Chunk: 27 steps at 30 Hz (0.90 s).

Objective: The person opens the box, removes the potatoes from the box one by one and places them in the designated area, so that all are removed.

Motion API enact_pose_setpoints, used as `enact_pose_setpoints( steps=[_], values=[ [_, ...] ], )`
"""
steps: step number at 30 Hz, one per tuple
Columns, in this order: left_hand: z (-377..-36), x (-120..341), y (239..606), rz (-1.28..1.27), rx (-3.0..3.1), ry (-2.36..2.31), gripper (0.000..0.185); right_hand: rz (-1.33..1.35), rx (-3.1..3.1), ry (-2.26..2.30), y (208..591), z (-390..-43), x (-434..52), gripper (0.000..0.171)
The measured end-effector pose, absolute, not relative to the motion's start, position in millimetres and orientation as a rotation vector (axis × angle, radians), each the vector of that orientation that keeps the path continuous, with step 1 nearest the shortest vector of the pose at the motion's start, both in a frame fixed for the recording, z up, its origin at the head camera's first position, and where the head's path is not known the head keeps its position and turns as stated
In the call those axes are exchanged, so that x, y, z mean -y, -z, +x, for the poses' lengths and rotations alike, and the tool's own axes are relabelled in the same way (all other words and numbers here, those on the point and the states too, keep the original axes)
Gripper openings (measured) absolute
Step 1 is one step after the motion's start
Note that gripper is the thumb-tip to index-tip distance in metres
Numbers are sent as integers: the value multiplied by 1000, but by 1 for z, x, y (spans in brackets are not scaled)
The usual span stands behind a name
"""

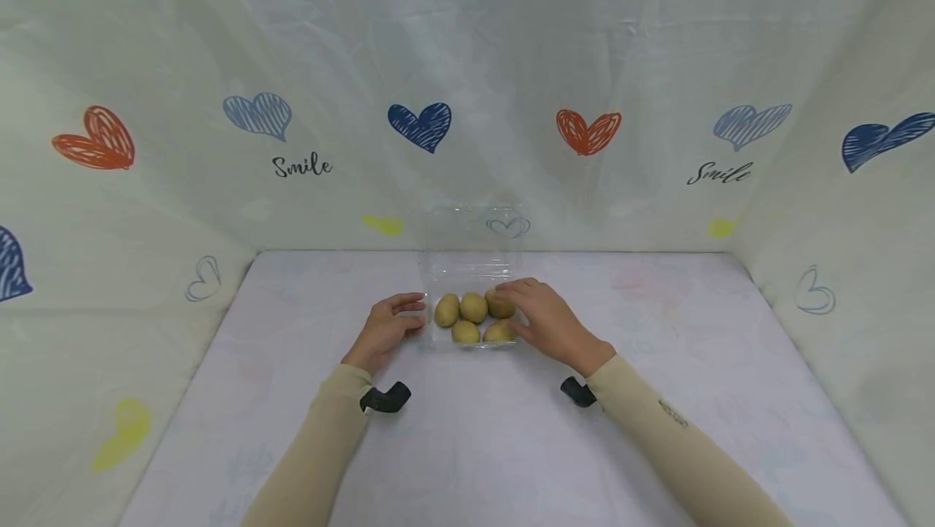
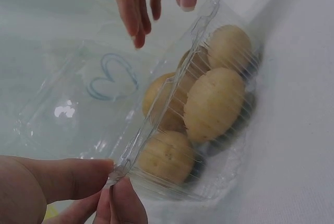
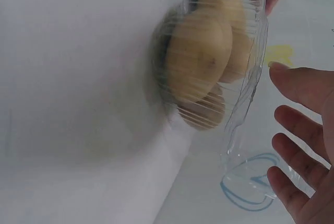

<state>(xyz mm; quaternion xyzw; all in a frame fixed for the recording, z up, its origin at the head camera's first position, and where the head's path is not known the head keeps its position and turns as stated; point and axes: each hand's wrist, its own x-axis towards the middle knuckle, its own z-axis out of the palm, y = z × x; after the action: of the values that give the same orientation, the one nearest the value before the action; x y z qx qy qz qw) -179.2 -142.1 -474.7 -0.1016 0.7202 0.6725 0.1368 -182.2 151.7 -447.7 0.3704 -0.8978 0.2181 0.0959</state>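
Left hand (image 1: 385, 330): I see it at the 9 o'clock side of the clear plastic box (image 1: 473, 300); in the left wrist view its thumb and fingertips (image 2: 78, 179) pinch the box's rim at the near corner, so it has hold of the box

Right hand (image 1: 549, 321): I see it at the 3 o'clock side of the box, fingers stretched out and spread over the far right potato; the right wrist view shows the fingers (image 3: 300, 85) straight and loose, just beside the rim, gripping nothing that I can make out

Clear plastic box: it sits on the surface (image 1: 511, 446) between my two hands, toward 12 o'clock from my forearms, near the back cloth; its lid (image 1: 475, 239) stands open, hinged up at the 12 o'clock edge

Potatoes (image 1: 473, 308): I count five in the head view, three in the far row and two in the near row, packed touching one another inside the box; through the ribbed wall the left wrist view shows them stacked close (image 2: 214, 104)

Surface: white cloth with faint pale prints

Backdrop (image 1: 467, 88): pale cloth on three sides with scribbled hearts in blue, red and yellow and the word Smile at 10 o'clock and 2 o'clock

Sleeves: beige, reaching to both wrists (image 1: 643, 405)

Wrist mounts: a black piece under each wrist, the left one (image 1: 385, 399) at 7 o'clock from the box, the right one (image 1: 577, 391) at 5 o'clock
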Motion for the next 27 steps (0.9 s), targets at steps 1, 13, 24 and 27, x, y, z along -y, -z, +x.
enact_pose_setpoints(
  steps=[1, 13, 24, 27],
  values=[
    [-179, 142, 475, -294, -2085, -1946, 49, 1106, 2662, -601, 448, -184, -151, 50],
    [-181, 144, 475, -300, -2072, -1937, 50, 1206, 2622, -260, 445, -199, -141, 47],
    [-180, 143, 476, -311, -2076, -1938, 50, 1216, 2631, -141, 450, -208, -134, 31],
    [-180, 143, 476, -306, -2077, -1940, 50, 1211, 2656, -126, 453, -210, -133, 31]
  ],
)
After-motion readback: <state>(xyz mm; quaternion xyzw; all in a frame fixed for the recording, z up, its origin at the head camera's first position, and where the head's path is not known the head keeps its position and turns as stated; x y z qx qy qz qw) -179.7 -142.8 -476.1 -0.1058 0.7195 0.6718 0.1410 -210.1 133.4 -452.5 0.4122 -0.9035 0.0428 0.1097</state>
